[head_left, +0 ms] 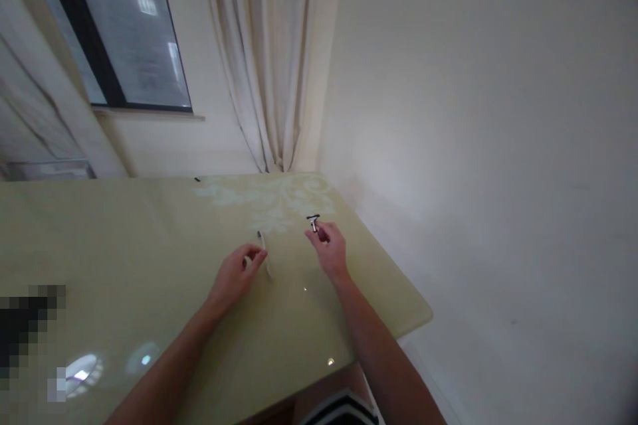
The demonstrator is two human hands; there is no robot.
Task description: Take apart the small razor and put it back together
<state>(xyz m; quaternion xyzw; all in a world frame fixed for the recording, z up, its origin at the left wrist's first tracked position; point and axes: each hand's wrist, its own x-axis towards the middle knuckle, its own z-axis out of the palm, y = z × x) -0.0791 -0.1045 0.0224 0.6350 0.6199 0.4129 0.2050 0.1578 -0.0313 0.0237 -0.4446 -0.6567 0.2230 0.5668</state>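
Pinching a slim pale stick (262, 239) between thumb and forefinger of the left hand (238, 273), with fingers closed firmly around part of its length. Tipped in dark just beyond those fingers, and trailing off thin and faint on the near side, too blurred there to tell from a reflection. Gripping, with the bent fingers of the right hand (331, 249), a small T-shaped item (313, 220), razor-like in outline. Held by its short stem, with a dark crossbar on the far side of the right fingertips, near but apart from the stick. Reaching with both hands over a glossy yellow-green tabletop (371, 272), marked beyond the fingers by a pale leafy pattern (289, 196). Lying far beyond and to the left of the left fingers, at the back edge: a small dark object (197, 179), too small to identify. Facing, well beyond the fingers, a gathered cream curtain (279, 60), and farther left a dark-framed window (137, 33). Bounded to the right of the right fingers by a plain pale wall (473, 119).
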